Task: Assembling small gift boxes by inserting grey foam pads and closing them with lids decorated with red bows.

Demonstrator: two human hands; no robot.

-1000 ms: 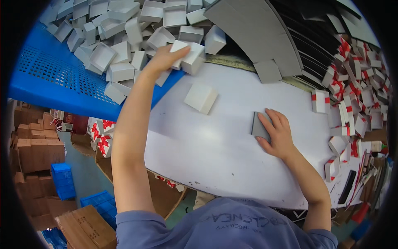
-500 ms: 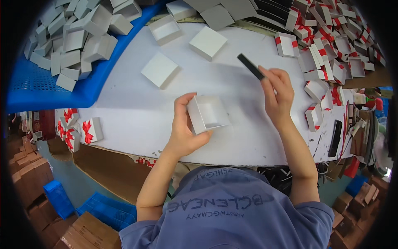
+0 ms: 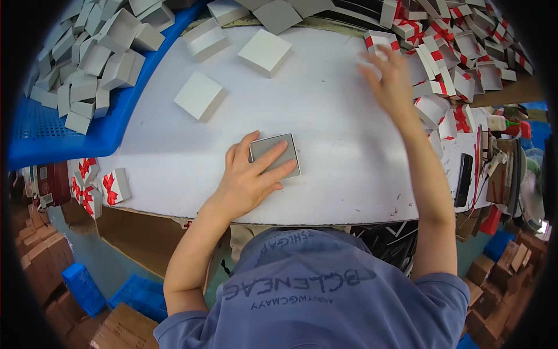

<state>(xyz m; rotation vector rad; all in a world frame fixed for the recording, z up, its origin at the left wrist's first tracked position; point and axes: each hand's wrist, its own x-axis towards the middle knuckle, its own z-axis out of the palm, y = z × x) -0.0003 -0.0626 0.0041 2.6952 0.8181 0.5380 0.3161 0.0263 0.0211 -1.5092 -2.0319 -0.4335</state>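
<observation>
- The person's left hand (image 3: pixel 247 177) lies over a small white box (image 3: pixel 298 158) near the table's front edge, at the middle. Its fingers are spread; two cross a gray pad (image 3: pixel 264 148) framed by the box's rim. Whether the thumb and outer fingers squeeze the sides cannot be told.
- The right hand (image 3: pixel 390 84) is stretched forward, blurred, its fingers apart. They overlap an open ribboned box (image 3: pixel 381 38) in this view; whether they touch it is unclear. It appears to hold nothing.
- The ribboned box sits at the edge of a heap of similar boxes (image 3: pixel 465 46), white with red bands, at far right.
- The step in hand looks like seating the pad in the white box. The next move would seem to call for a steady left hand and a sure right-hand pinch on a single ribboned box.
- Three loose white boxes (image 3: pixel 200 96) rest on the white table (image 3: pixel 337 116), beyond the left hand.
- At far left, a blue basket (image 3: pixel 113 136) holds plain boxes (image 3: pixel 116 70).
</observation>
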